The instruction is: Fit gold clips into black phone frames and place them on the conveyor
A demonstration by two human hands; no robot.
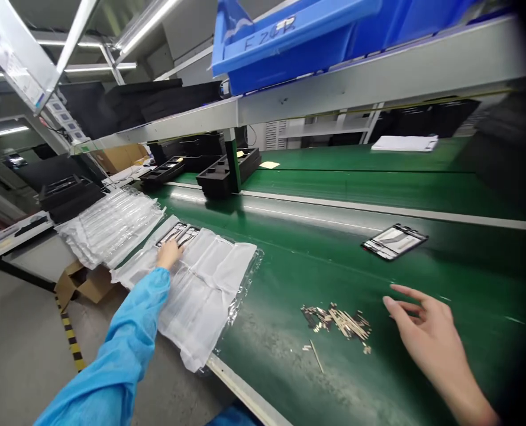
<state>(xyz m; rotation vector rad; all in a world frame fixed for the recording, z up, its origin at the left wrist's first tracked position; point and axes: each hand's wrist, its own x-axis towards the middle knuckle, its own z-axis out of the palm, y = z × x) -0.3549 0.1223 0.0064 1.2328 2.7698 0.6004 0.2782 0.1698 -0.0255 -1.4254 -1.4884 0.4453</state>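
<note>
My left hand [169, 254], in a blue sleeve, is at the far end of a stack of white packing pouches [205, 278] on the left of the bench. Its fingers are closed on the near end of a flat black-framed panel [173, 233], a device part whose exact kind I cannot tell. A similar panel lies right beside it. My right hand [431, 331] hovers over the green bench at the right, empty, thumb and fingers apart. To its left lies a loose pile of small thin strips [345, 322]. Beyond it rests another black-framed panel [396, 241], apart from the hand.
More clear and white pouches [112, 225] are heaped at the left. Black trays [229, 171] stand by a shelf post. Blue bins [298, 44] sit on the overhead shelf. White papers [405, 143] lie at the back; an open cardboard box [85, 284] is below the bench.
</note>
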